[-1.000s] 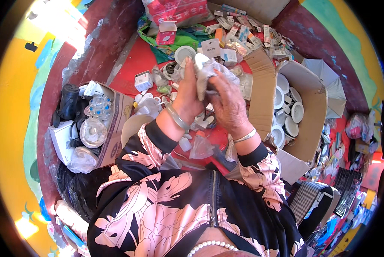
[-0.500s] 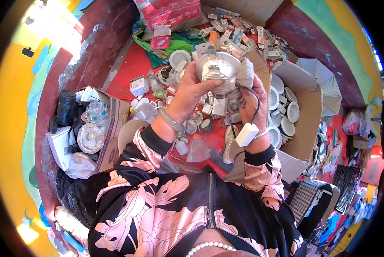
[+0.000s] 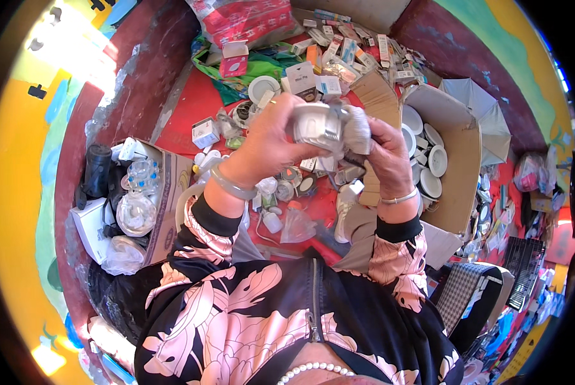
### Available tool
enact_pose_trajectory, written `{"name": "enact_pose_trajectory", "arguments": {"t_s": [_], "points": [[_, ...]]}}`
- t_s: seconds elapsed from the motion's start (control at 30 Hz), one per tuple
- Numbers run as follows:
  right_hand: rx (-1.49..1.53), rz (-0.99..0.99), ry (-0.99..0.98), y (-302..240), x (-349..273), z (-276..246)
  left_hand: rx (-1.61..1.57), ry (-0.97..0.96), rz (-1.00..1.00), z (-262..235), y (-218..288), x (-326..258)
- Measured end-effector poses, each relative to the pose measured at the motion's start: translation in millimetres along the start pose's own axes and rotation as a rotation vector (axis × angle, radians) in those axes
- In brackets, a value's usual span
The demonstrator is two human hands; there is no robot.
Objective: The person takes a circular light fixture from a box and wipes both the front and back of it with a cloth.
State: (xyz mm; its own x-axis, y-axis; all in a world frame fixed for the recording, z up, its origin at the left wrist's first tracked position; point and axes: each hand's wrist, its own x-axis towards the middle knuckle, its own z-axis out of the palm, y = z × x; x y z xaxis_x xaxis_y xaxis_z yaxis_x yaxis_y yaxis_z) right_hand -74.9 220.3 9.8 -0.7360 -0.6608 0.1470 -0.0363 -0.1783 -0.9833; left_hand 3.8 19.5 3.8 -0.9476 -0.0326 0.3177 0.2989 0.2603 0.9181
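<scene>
Up in front of me, my left hand (image 3: 262, 142) is closed around a white recessed downlight (image 3: 316, 127), which is tilted and a little blurred by motion. My right hand (image 3: 389, 157) grips a greyish-white cloth (image 3: 357, 131) and presses it against the downlight's right side. Below the cloth a dark cable hangs, and a small white driver box (image 3: 353, 188) shows near its end. The fingertips behind the downlight and cloth are partly hidden.
On the right stands a cardboard box (image 3: 457, 167) of round white lights. Another carton (image 3: 172, 199) at left holds plastic-wrapped parts. Small boxes (image 3: 348, 51) lie heaped at the back, by a red-and-white sack (image 3: 242, 22). Loose fittings cover the red floor sheet (image 3: 178, 112).
The downlight has turned in my left hand and moved slightly lower. My right hand has shifted right with the cloth, and the driver box has swung left and lower.
</scene>
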Motion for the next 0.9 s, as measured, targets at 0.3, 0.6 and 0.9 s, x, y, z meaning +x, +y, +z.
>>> {"name": "enact_pose_trajectory", "arguments": {"t_s": [0.3, 0.6, 0.9], "points": [[-0.178, -0.028, 0.065, 0.8, 3.8, 5.9, -0.149, 0.017, -0.108, 14.6, -11.6, -2.1], [0.232, 0.133, -0.061, 1.0, 4.3, -6.2, -0.676, 0.236, -0.181, 14.1, -13.3, 0.9], [0.375, 0.195, -0.109, 3.3, -2.4, -11.4, -0.552, 0.077, -0.193, 6.3, 0.2, 3.6]]}}
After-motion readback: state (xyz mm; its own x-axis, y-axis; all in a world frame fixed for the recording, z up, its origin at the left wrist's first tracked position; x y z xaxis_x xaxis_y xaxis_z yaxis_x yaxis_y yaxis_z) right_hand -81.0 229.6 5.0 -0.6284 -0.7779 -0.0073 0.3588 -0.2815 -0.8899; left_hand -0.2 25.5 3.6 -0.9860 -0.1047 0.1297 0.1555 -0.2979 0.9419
